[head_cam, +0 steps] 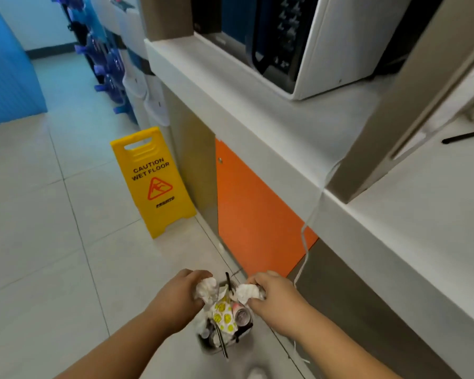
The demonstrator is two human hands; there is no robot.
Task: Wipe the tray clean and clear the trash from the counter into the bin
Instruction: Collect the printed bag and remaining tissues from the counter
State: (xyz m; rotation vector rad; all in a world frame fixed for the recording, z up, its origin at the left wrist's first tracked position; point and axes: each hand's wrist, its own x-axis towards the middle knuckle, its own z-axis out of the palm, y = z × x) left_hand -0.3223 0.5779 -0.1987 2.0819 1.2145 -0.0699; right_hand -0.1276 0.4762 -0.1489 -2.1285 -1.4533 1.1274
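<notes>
A small bin [225,348] stands on the floor below me, filled with trash: a yellow patterned wrapper [225,314], a can [241,315], black sticks and white paper. My left hand [175,296] grips a crumpled white tissue [207,289] just above the bin's left side. My right hand [271,294] grips another crumpled white tissue [248,292] above the bin's right side. The tray is not in view.
A white counter [285,127] runs along the right, with a white appliance [312,45] on it and a black stick [465,136] at the far right. An orange cabinet door [252,209] lies under it. A yellow wet-floor sign [153,179] stands on the tiled floor. A white cord [305,242] hangs down the counter front.
</notes>
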